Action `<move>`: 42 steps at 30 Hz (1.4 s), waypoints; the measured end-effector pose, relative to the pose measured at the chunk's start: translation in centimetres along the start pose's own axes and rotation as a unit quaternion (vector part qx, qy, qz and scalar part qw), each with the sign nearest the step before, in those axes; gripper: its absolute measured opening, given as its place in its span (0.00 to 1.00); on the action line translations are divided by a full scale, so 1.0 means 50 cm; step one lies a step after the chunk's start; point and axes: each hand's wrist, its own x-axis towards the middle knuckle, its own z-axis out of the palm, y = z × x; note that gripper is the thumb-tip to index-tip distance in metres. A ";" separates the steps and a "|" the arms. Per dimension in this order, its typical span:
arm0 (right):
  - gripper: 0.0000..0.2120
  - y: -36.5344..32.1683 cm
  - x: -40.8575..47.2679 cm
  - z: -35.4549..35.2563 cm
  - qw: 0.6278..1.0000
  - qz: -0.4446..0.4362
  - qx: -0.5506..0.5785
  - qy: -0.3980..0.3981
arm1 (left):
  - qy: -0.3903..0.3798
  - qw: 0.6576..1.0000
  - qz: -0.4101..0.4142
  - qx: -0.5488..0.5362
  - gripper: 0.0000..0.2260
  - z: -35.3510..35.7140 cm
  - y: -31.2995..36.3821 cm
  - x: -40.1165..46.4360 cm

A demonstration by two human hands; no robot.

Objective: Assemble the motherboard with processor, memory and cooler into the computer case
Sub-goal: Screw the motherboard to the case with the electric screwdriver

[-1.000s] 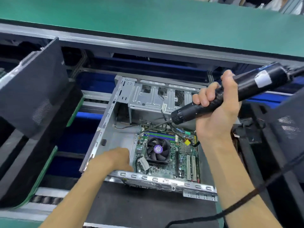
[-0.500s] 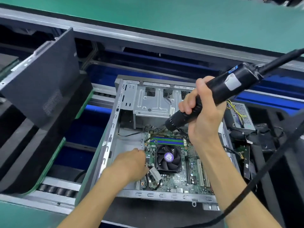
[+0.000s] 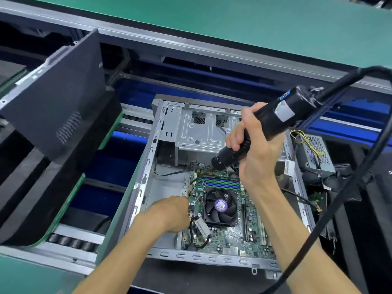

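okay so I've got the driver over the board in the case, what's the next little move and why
Probably ease the bit down onto the screw point at the board's upper left edge and drive it. The right hand grips the driver tilted toward that spot, the tip sits right by it, and the left hand rests at the board's left edge. Whether a screw is already seated there is too small to tell.

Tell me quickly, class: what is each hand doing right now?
Left hand: rests at the motherboard's left edge; fingers hidden, so its grip cannot be told.
Right hand: closed around the electric screwdriver, tip down on the motherboard.
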 end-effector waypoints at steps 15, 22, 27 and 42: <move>0.05 0.032 -0.001 -0.002 0.999 0.005 -0.032 -0.001 | -0.003 1.000 0.000 0.018 0.02 0.012 -0.003 0.001; 0.06 0.049 -0.005 0.001 0.998 -0.005 -0.057 -0.013 | 0.006 1.000 0.006 0.016 0.05 0.009 -0.004 -0.002; 0.07 0.055 -0.006 0.004 0.998 -0.015 -0.056 -0.023 | 0.009 1.000 0.004 0.012 0.04 0.010 -0.006 0.000; 0.05 0.061 -0.014 0.017 0.997 -0.021 -0.065 -0.047 | 0.017 1.000 0.008 0.017 0.04 0.006 -0.005 -0.001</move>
